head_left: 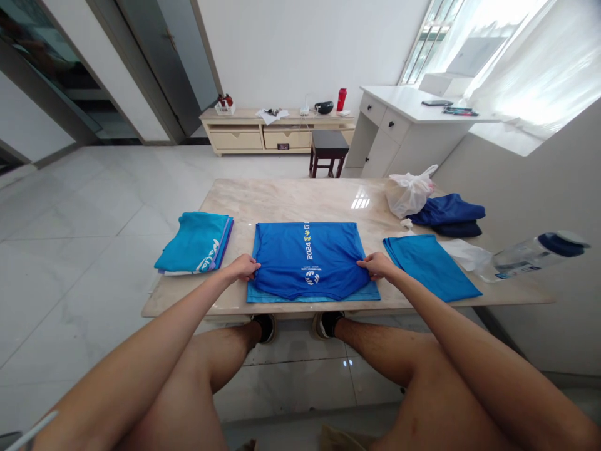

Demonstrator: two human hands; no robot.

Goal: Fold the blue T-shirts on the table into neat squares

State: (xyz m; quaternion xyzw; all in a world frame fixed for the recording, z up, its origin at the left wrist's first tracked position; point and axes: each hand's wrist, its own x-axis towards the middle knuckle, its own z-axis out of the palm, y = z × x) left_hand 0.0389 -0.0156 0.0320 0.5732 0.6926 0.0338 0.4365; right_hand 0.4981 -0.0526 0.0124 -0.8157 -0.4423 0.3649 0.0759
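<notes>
A blue shirt [282, 257] with white and yellow print lies flat in front of me, over a lighter blue cloth [310, 297] that shows along its near edge. My left hand [245, 267] pinches the shirt's left edge. On the opposite edge, my right hand [377, 266] has its fingers closed on the fabric. To the left rests a stack of folded turquoise clothes [195, 241] with white lettering and a purple layer. A folded blue cloth [432, 266] lies just beyond my right hand.
The marble-look table [277, 197] carries a white plastic bag [410, 193], dark blue clothes [448, 213] and a clear water bottle [530, 255] at the right. Behind it stand a dark stool [330, 145], a low cabinet [235, 139] and a white desk [399, 119].
</notes>
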